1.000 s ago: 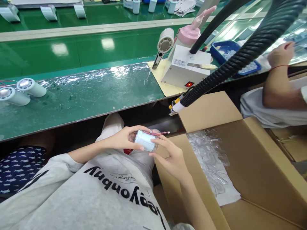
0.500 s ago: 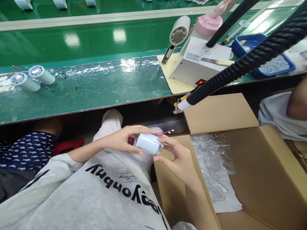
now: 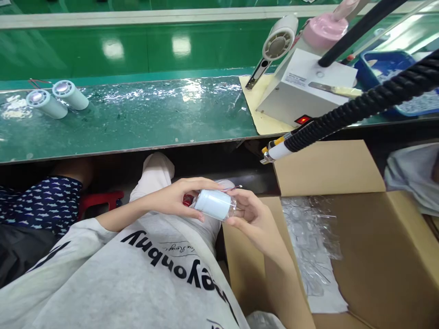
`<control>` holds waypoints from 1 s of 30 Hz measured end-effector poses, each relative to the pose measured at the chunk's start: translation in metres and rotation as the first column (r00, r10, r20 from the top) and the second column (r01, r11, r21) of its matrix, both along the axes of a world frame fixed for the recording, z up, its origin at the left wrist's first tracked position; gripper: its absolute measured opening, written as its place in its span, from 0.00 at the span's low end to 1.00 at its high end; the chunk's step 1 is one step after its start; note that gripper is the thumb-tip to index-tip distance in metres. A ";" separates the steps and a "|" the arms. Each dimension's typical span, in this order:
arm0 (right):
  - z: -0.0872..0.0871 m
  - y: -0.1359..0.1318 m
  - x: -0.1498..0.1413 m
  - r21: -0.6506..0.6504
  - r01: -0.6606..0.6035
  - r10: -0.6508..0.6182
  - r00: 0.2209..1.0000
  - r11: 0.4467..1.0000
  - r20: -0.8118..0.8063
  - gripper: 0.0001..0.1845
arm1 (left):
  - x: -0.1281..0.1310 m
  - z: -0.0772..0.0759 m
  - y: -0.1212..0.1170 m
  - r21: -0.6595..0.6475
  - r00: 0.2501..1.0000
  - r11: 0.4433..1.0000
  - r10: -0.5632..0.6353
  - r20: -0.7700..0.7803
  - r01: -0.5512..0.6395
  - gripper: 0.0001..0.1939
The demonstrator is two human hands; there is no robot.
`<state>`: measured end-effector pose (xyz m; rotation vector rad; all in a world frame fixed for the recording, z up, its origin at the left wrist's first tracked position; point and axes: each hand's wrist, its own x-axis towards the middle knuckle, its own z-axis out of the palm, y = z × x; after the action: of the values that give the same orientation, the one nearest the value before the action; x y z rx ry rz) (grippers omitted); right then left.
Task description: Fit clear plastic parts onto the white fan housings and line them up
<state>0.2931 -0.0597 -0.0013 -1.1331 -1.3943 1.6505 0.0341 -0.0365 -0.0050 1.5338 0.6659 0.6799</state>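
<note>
Above my lap I hold a pale blue cylinder (image 3: 213,204) between both hands, lying on its side. Clear plastic film or sleeve shows around its right end, and thin wires with a small white connector (image 3: 239,187) stick out along its top. My left hand (image 3: 181,197) closes round the left end, thumb below and fingers above. Around the right end my right hand (image 3: 252,214) is curled, fingertips at the clear plastic. Two similar pale blue cylinders (image 3: 48,105) lean side by side on the green bench (image 3: 147,119) at the far left.
An open cardboard box (image 3: 380,260) with clear plastic pieces (image 3: 305,242) stands at my right. Over it hangs a black corrugated hose (image 3: 343,116) from a white machine (image 3: 298,91). A handheld fan (image 3: 279,41) and blue basket (image 3: 384,68) are behind. A person's patterned shorts (image 3: 37,203) show left.
The view has shifted a little, so the bench items sit farther right. My right fingers have slid slightly to the right along the cylinder's end; both hands still hold it.
</note>
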 end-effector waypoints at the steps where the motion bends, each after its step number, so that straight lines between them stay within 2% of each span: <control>1: 0.000 0.000 -0.002 -0.032 -0.001 0.000 1.000 0.999 -0.024 0.26 | -0.002 -0.001 0.001 0.005 1.000 1.000 -0.006 0.001 0.006 0.38; 5: -0.001 0.000 -0.012 -0.108 0.034 -0.045 0.994 0.994 -0.103 0.26 | -0.009 -0.002 0.007 0.051 0.999 0.998 -0.030 -0.017 0.031 0.37; 10: -0.001 0.000 -0.022 -0.147 0.074 -0.092 0.989 0.986 -0.119 0.25 | -0.014 -0.003 0.014 0.083 0.997 0.994 -0.072 -0.020 0.073 0.37; 15: -0.002 0.002 -0.026 -0.242 0.083 -0.113 0.987 0.967 -0.115 0.31 | -0.015 -0.006 0.017 0.075 0.996 0.993 -0.095 0.003 0.094 0.38; 21: -0.006 0.000 -0.027 -0.345 0.055 -0.101 0.988 0.937 -0.117 0.35 | -0.013 -0.006 0.018 0.055 0.995 0.993 -0.105 0.000 0.104 0.38; 30: 0.002 0.001 -0.034 -0.490 -0.050 -0.048 0.982 0.870 -0.185 0.41 | -0.010 -0.007 0.022 0.090 0.987 0.984 -0.155 0.044 0.150 0.39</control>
<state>0.2594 -0.0591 0.0009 -1.2011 -0.8665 2.1281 0.0236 -0.0142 -0.0121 1.6242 0.4805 0.6359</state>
